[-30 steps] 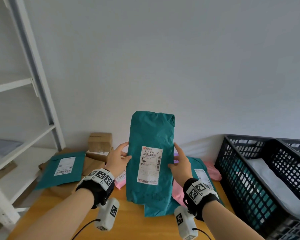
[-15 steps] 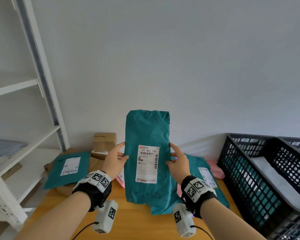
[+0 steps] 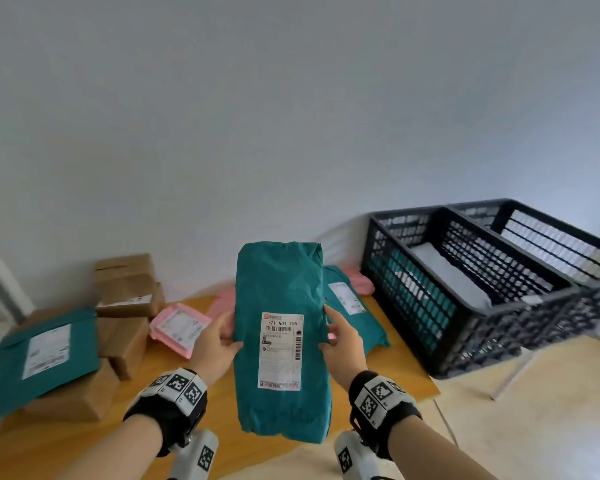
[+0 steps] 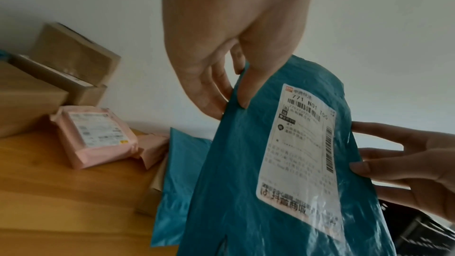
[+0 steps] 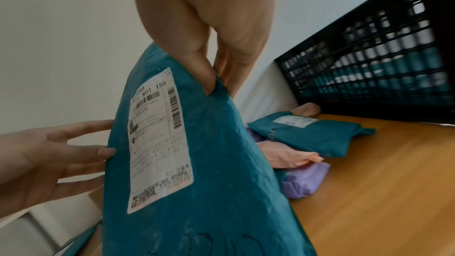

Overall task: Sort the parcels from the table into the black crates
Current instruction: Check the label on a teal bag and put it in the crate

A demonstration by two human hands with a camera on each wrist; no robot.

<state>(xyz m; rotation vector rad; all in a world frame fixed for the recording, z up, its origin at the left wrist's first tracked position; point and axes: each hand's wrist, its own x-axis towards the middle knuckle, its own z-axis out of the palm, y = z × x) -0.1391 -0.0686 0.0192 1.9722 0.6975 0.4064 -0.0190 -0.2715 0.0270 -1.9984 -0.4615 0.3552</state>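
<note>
Both hands, left hand (image 3: 219, 344) and right hand (image 3: 342, 342), pinch the side edges of a teal parcel (image 3: 281, 341) held upright above the table (image 3: 395, 372). The nearer black crate (image 3: 465, 306) already holds some parcels. Many remain: cardboard boxes (image 3: 125, 289), pink mailers (image 3: 179, 327), more teal bags (image 3: 45, 355).

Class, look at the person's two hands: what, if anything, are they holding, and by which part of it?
Both hold one teal parcel upright, above the table: the left hand pinches its left edge, the right hand pinches its right edge, beside the label.
</note>
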